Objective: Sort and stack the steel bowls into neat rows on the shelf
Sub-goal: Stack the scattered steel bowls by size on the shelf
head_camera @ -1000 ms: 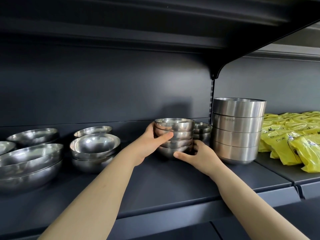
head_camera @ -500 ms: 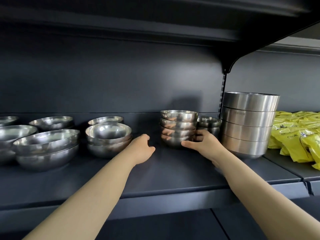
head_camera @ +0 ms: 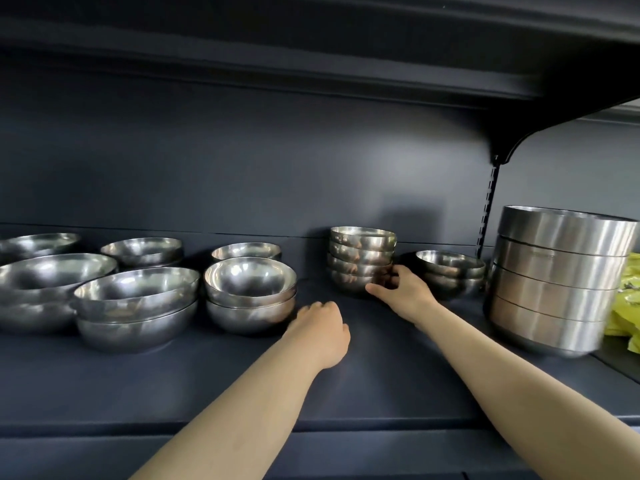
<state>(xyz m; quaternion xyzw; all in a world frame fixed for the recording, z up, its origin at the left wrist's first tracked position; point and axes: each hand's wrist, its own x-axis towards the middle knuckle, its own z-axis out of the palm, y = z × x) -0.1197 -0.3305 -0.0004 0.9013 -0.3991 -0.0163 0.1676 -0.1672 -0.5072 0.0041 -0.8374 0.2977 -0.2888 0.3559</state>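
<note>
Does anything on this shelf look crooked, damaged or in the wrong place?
Nothing is spilled or visibly dented. The small stack that the right hand grips stands straight. Only the wider bowls at the left look untidy: their stacks sit staggered, not in one line.

Yellow packets (head_camera: 625,317) are located at the right edge of the frame. A black bracket (head_camera: 509,150) and a slotted upright (head_camera: 487,209) are mounted at upper right.

Dim shelf (head_camera: 381,393); glare on bowls (head_camera: 249,282); edges warped, blurred.
</note>
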